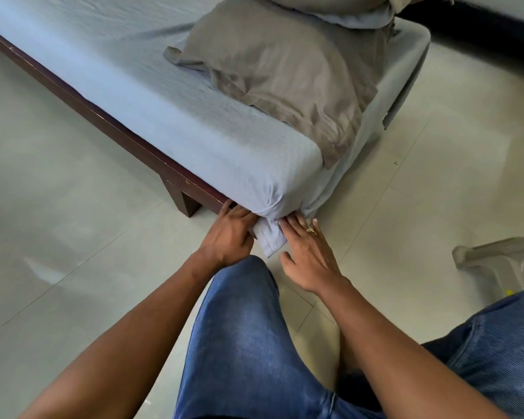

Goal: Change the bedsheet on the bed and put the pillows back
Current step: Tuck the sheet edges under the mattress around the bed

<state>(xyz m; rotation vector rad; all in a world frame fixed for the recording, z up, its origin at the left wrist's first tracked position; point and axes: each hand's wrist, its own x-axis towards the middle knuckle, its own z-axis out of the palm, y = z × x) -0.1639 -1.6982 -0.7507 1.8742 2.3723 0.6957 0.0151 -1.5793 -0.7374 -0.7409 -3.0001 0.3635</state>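
A light blue bedsheet (152, 95) covers the mattress on a dark wooden bed frame (115, 131). At the near corner the sheet is gathered, and a loose flap (270, 237) hangs below the mattress. My left hand (230, 234) reaches under that corner, its fingertips hidden beneath the sheet beside the flap. My right hand (306, 252), with a ring on one finger, presses straight fingers against the gathered cloth. A grey-brown pillow (285, 71) lies on the bed near this corner. A second, light blue pillow (354, 16) rests on its far end.
I crouch on a pale tiled floor (58, 237), my knees in blue jeans (242, 343) in front of the corner. A translucent plastic stool (502, 261) lies at the right. A dark piece of furniture (481, 28) stands at the top right.
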